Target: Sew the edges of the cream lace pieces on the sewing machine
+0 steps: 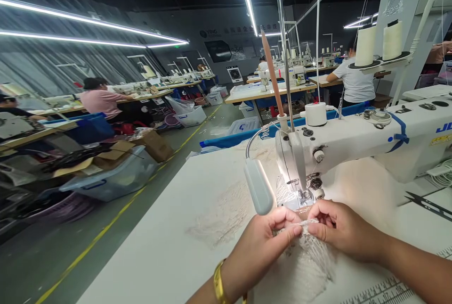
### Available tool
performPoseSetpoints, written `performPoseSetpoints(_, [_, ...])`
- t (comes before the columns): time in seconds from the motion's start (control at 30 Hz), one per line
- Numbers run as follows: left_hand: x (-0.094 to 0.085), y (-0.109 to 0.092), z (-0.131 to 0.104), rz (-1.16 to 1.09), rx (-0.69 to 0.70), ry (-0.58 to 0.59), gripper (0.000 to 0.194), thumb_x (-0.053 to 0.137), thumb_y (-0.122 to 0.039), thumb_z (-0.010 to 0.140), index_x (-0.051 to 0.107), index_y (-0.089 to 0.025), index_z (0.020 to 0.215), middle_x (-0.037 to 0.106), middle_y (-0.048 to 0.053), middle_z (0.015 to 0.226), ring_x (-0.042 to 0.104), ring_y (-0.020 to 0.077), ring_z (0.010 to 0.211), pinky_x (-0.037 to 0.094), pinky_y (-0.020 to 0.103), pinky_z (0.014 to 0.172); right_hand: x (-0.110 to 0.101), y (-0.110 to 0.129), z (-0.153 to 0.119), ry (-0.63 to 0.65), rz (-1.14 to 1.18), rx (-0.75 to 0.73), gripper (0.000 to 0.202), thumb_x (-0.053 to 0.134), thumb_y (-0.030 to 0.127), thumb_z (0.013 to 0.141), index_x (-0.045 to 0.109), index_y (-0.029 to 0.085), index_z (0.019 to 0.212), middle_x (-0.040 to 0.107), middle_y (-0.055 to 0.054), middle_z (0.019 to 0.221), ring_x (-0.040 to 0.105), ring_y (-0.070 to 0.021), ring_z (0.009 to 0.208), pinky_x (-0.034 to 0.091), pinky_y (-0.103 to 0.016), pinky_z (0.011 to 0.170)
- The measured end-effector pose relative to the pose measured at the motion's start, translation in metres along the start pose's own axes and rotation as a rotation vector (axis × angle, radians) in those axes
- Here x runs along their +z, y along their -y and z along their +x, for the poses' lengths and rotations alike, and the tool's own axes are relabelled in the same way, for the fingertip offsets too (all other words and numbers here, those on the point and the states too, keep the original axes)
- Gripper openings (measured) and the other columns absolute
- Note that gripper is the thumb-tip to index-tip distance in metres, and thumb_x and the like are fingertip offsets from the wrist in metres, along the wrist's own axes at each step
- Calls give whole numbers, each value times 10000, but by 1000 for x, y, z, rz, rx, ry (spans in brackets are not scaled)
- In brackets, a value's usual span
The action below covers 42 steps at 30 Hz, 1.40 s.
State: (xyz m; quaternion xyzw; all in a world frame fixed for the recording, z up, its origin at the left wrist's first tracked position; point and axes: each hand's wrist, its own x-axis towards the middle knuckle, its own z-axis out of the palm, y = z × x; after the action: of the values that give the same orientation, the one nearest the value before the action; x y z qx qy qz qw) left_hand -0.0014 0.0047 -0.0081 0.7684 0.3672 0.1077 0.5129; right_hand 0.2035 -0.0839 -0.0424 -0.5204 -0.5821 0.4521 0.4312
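Observation:
Both my hands pinch a piece of white lace fabric (312,252) just in front of the presser foot (305,196) of a white sewing machine (348,136). My left hand (270,240), with a gold bangle at the wrist, grips the lace edge between thumb and forefinger. Close beside it, my right hand (339,228) holds the same edge, its other fingers curled in. The lace hangs gathered from the fingertips down onto the white table (158,247). More pale lace (226,214) lies flat to the left of the machine.
A grey lamp (259,187) on a bent metal neck hangs left of the needle. Black thread snips (431,206) lie at the right. Thread cones (365,47) stand above the machine. A ruler strip (384,291) runs along the near table. Other people sit at machines further back.

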Motion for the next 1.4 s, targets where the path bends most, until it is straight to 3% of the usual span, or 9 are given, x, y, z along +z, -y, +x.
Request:
performPoseSetpoints(0.17, [3,0,3,-37,9,-18,368,695,-562,844,708,-195,873,708,30,858,614,213,841,466,306,767,1,1,0,-25,10,17,297,676,478,948,583,216,844,514,33,751,463,-155,720,386,-269,650])
performPoseSetpoints(0.33, [6,5,5,-59,5,-36,401,686,-577,851,664,-188,754,655,10,731,569,181,720,443,285,673,1,2,-1,-38,-7,53,228,713,422,919,611,220,898,518,34,764,471,-154,722,388,-267,650])
performPoseSetpoints(0.5, [6,2,3,-26,-11,-72,362,698,-549,837,697,-192,776,696,21,791,595,193,770,456,287,703,0,1,-2,3,36,72,276,764,433,878,634,227,1009,466,56,740,429,-140,679,340,-258,603])
performPoseSetpoints(0.7, [7,0,4,-74,-23,-62,348,707,-535,817,699,-189,777,673,14,743,564,174,711,446,282,667,0,0,-1,-18,75,29,248,694,448,956,626,212,919,496,46,765,431,-144,722,350,-277,656])
performPoseSetpoints(1.03, [6,2,3,-47,19,-61,388,667,-568,857,694,-194,758,672,20,757,579,184,745,450,285,702,-1,-2,-2,-32,18,54,163,687,377,939,655,229,998,537,26,802,465,-157,734,397,-274,661])
performPoseSetpoints(1.23, [7,2,5,-1,28,-60,371,631,-541,874,700,-188,786,695,32,790,607,203,784,459,288,721,-3,-10,0,-42,-19,5,191,624,391,982,608,219,901,562,9,827,486,-167,765,393,-280,658])
performPoseSetpoints(1.4, [-4,-11,-13,54,121,8,348,575,-485,917,690,-186,780,677,20,766,584,176,743,451,269,699,-1,5,-13,-39,-109,-13,199,623,371,976,616,221,845,569,10,805,495,-171,758,405,-294,682])
